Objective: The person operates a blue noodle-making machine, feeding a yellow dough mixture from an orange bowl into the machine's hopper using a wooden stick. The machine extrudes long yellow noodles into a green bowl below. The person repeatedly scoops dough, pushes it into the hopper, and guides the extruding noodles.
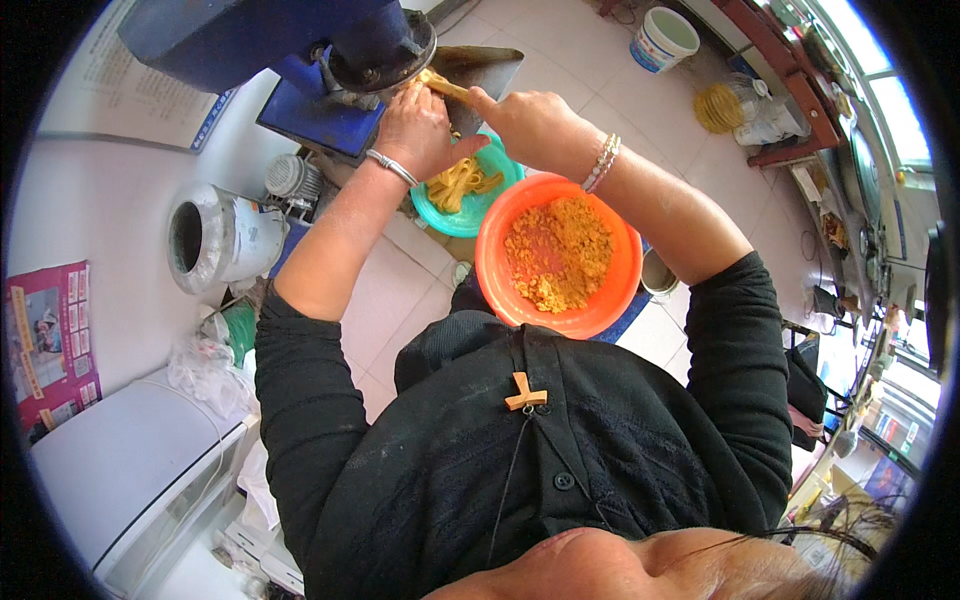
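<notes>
My right hand (529, 127) grips the end of a yellow, stick-like tool or piece (448, 88), whose exact kind I cannot tell. My left hand (420, 131) lies over its other end at the round outlet of a blue machine (386, 52); whether its fingers hold anything is hidden. Below the hands, a teal basin (514, 174) holds folded strips of yellow noodle-like dough (457, 184). Nearer my body, an orange plastic basin (491, 292) contains crumbly yellow dough (574, 251). A dark metal chute (491, 71) slopes beside the outlet.
A white bucket (665, 41) stands on the tiled floor, with large plastic bottles (731, 105) under a red-brown table (817, 112) at right. On the left are an electric motor (291, 178), a plastic-wrapped cylinder (225, 236) and a white chest-like appliance (135, 457).
</notes>
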Demonstrator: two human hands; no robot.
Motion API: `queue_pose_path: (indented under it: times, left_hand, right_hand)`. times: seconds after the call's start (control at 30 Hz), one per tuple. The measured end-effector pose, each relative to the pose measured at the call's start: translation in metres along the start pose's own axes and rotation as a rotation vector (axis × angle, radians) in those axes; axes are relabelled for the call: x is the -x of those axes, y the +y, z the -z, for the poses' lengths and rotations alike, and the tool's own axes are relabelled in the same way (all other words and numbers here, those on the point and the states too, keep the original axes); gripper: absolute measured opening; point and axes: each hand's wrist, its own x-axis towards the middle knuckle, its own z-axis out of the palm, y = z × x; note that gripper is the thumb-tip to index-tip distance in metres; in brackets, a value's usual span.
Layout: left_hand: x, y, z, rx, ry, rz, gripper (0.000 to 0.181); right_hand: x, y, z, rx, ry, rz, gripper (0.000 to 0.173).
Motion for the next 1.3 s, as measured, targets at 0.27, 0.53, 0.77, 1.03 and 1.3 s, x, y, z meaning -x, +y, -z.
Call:
queue_pose_path:
  times: [0.27, 0.53, 0.77, 1.03, 1.3]
  left_hand:
    - [-0.005, 0.0, 0.003, 0.002, -0.075, 0.014, 0.082]
    - [-0.005, 0.001, 0.006, -0.052, -0.073, 0.01, 0.084]
    - [-0.005, 0.004, 0.008, -0.051, -0.119, 0.022, 0.084]
    - [-0.005, 0.002, 0.003, -0.062, -0.08, 0.002, 0.08]
    - [-0.009, 0.008, 0.014, -0.058, -0.133, -0.003, 0.074]
  right_hand:
    - [-0.008, 0.002, -0.005, 0.018, 0.024, -0.02, 0.049]
    - [-0.008, -0.002, -0.011, 0.036, 0.071, -0.025, 0.053]
    - [-0.013, -0.004, -0.016, -0.033, 0.087, -0.045, 0.055]
    - [-0.018, -0.003, -0.02, -0.03, 0.102, -0.053, 0.053]
    - [-0.019, 0.024, -0.014, -0.141, 0.165, -0.099, 0.045]
